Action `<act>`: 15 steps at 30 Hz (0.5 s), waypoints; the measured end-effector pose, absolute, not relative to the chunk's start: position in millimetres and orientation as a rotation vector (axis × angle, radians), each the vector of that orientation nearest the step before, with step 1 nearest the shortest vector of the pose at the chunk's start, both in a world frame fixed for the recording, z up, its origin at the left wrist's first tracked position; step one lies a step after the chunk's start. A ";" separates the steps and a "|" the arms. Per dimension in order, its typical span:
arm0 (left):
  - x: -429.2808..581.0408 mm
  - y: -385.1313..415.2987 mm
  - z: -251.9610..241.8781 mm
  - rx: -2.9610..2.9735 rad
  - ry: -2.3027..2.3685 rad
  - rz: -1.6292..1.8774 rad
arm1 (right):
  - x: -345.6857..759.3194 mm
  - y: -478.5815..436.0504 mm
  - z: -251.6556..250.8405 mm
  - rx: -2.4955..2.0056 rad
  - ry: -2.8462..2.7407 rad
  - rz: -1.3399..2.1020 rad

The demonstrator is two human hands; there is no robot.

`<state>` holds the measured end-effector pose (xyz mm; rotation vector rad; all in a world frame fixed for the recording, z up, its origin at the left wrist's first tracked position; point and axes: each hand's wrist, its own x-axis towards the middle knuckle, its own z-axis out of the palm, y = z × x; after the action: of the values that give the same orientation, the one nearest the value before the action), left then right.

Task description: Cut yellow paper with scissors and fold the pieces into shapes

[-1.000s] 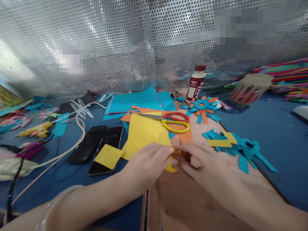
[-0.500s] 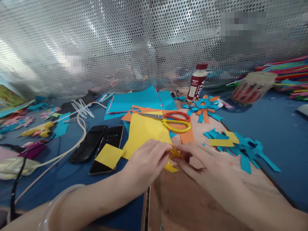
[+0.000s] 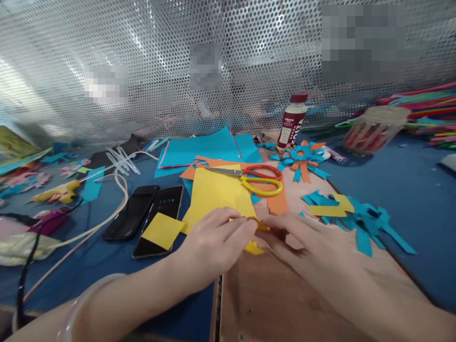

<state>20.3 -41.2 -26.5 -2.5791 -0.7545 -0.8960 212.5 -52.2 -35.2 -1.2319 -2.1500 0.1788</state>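
Between my two hands is a small piece of folded yellow paper (image 3: 262, 227), mostly hidden by my fingers. My left hand (image 3: 217, 242) pinches its left side with thumb and fingers. From the right, my right hand (image 3: 302, 240) grips the other side, fingers curled. Another bit of yellow paper (image 3: 253, 248) shows just below the fingers. Beyond my hands lies a yellow sheet (image 3: 221, 190), with scissors (image 3: 245, 176) resting across it, one handle red and one yellow. A yellow paper square (image 3: 163, 231) lies on a phone (image 3: 160, 204) to the left.
Blue paper sheets (image 3: 199, 148) lie at the back beside a bottle (image 3: 292, 121). Blue-and-orange paper flowers (image 3: 302, 159) and blue strips (image 3: 363, 218) sit to the right, near a clear jar (image 3: 374, 130). A yellow glue gun (image 3: 59, 192) with cords is at left.
My left thumb and fingers have shifted slightly along the yellow paper, and less of it now shows between my hands. The things on the table have stayed in place.
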 end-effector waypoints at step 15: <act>25.9 -37.6 -32.4 -2.658 -0.973 -1.052 | 211.1 -51.9 -32.7 -1.281 -2.087 0.141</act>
<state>25.9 -37.6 -32.4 -2.6581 -0.9729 -1.0519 211.1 -51.9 -32.7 -1.2814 -2.0867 0.1415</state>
